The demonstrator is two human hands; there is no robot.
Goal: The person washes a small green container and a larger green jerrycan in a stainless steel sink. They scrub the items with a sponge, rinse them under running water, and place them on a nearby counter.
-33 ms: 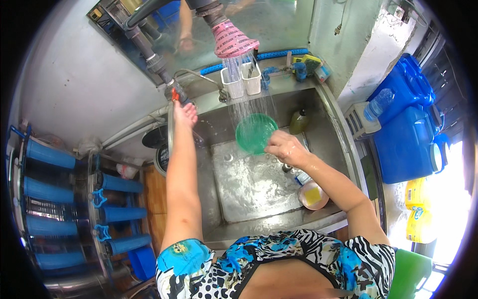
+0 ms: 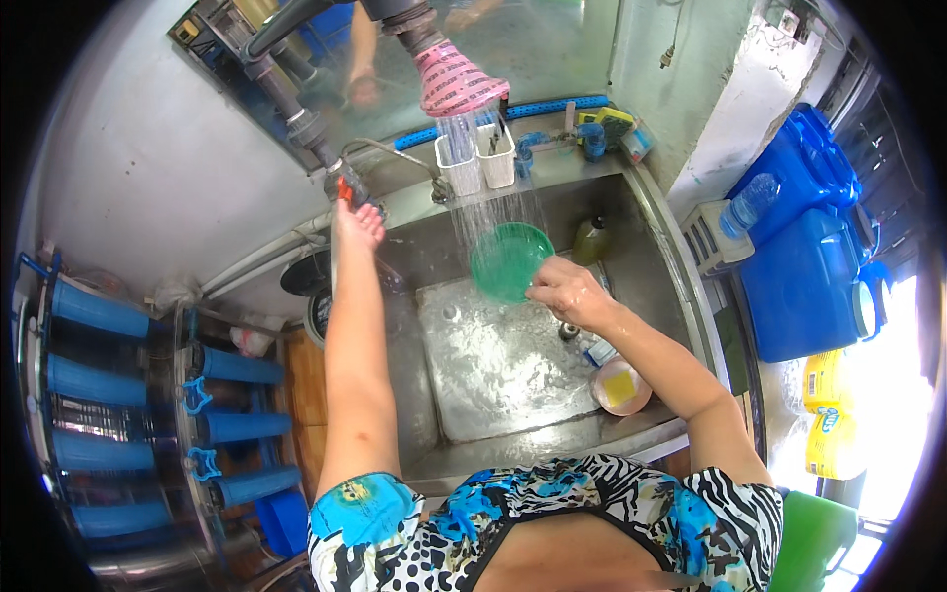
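Note:
My right hand (image 2: 577,294) pinches the near right rim of a round green plastic bowl (image 2: 512,262) over the sink (image 2: 473,419). Water streams onto the bowl from a pipe outlet wrapped in pink printed material (image 2: 462,84). At the upper left, my left hand (image 2: 361,225) reaches to the red valve handle (image 2: 344,189) on a grey pipe. Its thumb side is against the handle while the other fingers extend outward, palm up. Inside the sink, a pink bowl (image 2: 640,397) with a yellow sponge (image 2: 620,387) sits below my right forearm.
A bottle of yellowish liquid (image 2: 592,240) stands in the sink's far right corner. Two white holders (image 2: 496,158) and sponges (image 2: 614,120) line the back ledge. Blue jugs (image 2: 804,286) stand to the right. Blue cylinders (image 2: 242,426) on racks fill the left.
The green bowl and my right hand have shifted slightly right, and the bowl's inside shows more clearly. My left hand remains at the valve handle with only a tiny shift.

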